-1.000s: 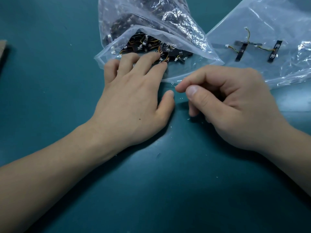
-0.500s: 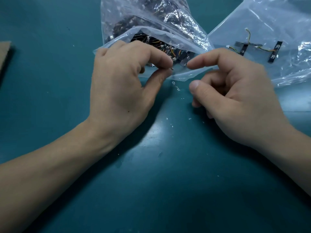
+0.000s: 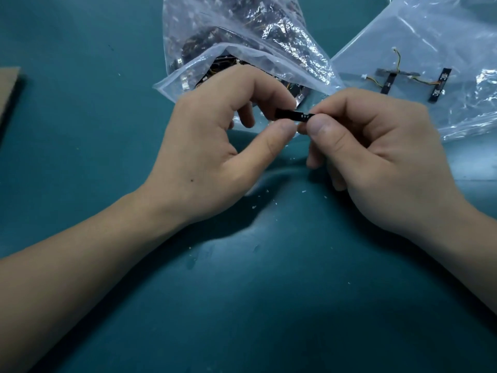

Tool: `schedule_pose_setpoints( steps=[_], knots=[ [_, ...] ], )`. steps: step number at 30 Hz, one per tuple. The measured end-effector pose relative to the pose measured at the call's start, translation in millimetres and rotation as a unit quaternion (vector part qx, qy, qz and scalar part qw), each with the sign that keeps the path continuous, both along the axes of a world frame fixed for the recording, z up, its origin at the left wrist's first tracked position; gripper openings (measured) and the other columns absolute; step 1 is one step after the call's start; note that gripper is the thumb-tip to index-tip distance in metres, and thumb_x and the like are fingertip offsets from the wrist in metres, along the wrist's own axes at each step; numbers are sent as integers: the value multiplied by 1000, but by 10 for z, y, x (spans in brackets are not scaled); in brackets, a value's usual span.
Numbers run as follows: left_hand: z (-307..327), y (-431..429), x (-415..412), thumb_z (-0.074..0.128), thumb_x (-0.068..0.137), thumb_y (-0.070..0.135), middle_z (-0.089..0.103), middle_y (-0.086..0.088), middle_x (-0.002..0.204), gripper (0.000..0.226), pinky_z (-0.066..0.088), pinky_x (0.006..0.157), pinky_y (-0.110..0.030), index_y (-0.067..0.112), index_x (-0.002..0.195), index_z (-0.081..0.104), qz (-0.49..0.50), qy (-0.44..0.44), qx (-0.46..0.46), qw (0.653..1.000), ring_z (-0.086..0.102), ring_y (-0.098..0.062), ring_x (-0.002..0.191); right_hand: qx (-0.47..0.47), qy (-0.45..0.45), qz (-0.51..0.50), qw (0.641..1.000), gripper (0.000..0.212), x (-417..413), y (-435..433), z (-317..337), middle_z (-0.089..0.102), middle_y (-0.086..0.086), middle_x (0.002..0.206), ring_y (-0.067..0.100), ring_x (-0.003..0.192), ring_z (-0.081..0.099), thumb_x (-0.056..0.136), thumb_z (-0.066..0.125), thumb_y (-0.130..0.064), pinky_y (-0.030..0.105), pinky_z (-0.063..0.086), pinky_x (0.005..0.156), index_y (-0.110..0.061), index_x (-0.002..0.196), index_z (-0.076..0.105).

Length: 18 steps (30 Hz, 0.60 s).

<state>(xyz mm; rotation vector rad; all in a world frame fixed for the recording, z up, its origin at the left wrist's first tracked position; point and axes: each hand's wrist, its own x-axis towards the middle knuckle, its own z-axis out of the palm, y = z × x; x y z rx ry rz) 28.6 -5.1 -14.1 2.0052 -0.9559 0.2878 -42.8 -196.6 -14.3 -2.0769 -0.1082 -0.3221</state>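
A small black circuit strip (image 3: 294,115) with white markings is held above the teal mat between both hands. My left hand (image 3: 212,146) pinches its left end with forefinger and thumb. My right hand (image 3: 376,154) pinches its right end the same way. Just behind the hands lies a clear plastic bag (image 3: 242,41), its mouth open toward me, filled with several black strips and thin wires. The rest of the held strip is hidden by my fingertips.
A second clear bag (image 3: 430,36) lies flat at the upper right with three black strips (image 3: 387,83) and yellow wires on it. A brown cardboard edge (image 3: 9,87) shows at the far left. Tiny white flecks dot the teal mat (image 3: 269,292).
My left hand went from lying flat at the bag's mouth to pulling out a black strip. My right hand rose and took hold of the strip's other end.
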Motion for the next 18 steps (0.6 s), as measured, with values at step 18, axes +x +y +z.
schedule_pose_setpoints(
  steps=[18],
  knots=[
    [22, -8, -19, 64, 95, 20, 63, 19, 89, 8, 44, 75, -19, 12, 95, 67, 2, 35, 22, 999, 60, -3, 81, -18, -12, 2, 1000, 13, -28, 21, 23, 71, -11, 70, 4, 54, 64, 102, 64, -25, 8, 40, 56, -29, 92, 72]
  ],
)
